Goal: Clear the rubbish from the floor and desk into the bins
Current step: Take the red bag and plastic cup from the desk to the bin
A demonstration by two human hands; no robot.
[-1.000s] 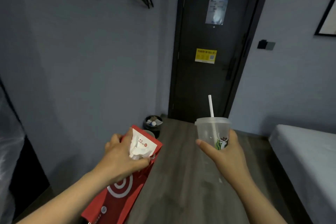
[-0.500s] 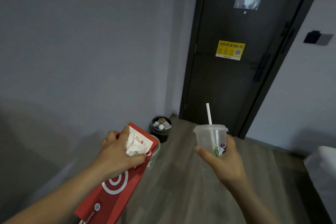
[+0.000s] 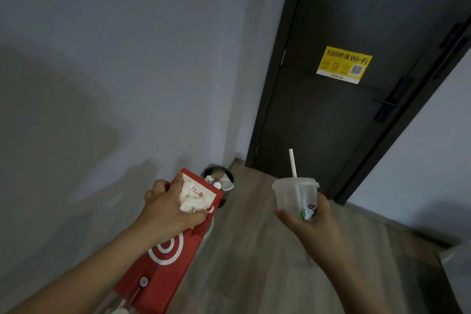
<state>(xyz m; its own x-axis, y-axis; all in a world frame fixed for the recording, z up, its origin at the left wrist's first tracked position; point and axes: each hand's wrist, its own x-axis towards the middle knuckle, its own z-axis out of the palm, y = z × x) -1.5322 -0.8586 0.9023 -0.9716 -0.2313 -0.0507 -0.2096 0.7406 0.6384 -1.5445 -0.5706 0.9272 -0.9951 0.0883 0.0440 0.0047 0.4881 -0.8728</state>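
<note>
Standing near the bin (image 3: 216, 168), the person grips bag (image 3: 163, 262) and tissue (image 3: 191, 199) in the left hand (image 3: 168, 211), cup (image 3: 293, 196) in the right hand (image 3: 313, 227), none dropped yet.

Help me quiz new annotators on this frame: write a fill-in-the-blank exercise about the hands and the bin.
1. The left hand grips a ____ paper bag and a crumpled white wrapper.
2. The right hand holds a clear cup with a white ____ standing in it.
3. The bin, with rubbish in it, stands in the corner left of the dark ____.
Missing words: red; straw; door.
</note>
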